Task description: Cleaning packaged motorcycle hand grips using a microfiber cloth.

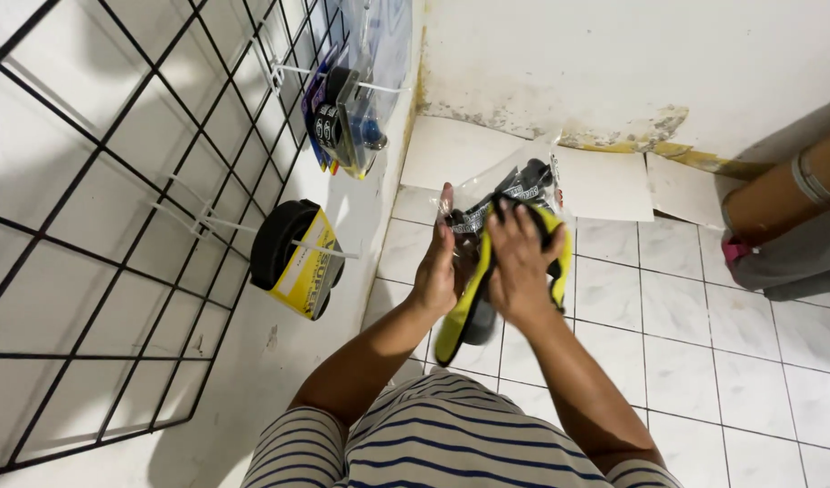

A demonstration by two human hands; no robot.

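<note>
Striped shirt (451,434) at the lower edge is closest to our camera; both forearms rise from it toward mid-frame. Our right hand (520,262) lies spread, palm down, fingers curled over the front of a yellow-and-black packaged item (473,312), gripping it. Our left hand (436,267) stands flat and edge-on against the item's left side, fingers straight, pressing rather than closing. The item sits between the two hands, held in the air above the floor. Long axis runs from lower left to upper right; the yellow end points down toward us, the clear plastic wrapper (523,181) end points away toward the wall.

Surface below: white tiled floor (668,334), with flat white sheets (604,185) at the wall foot. Wall (614,54) stained along its base. Left: black wire grid rack (117,226) carrying a hung black wheel with yellow card (297,258) and blister packs (347,122). Right edge: another person's arm (785,194), well apart.
</note>
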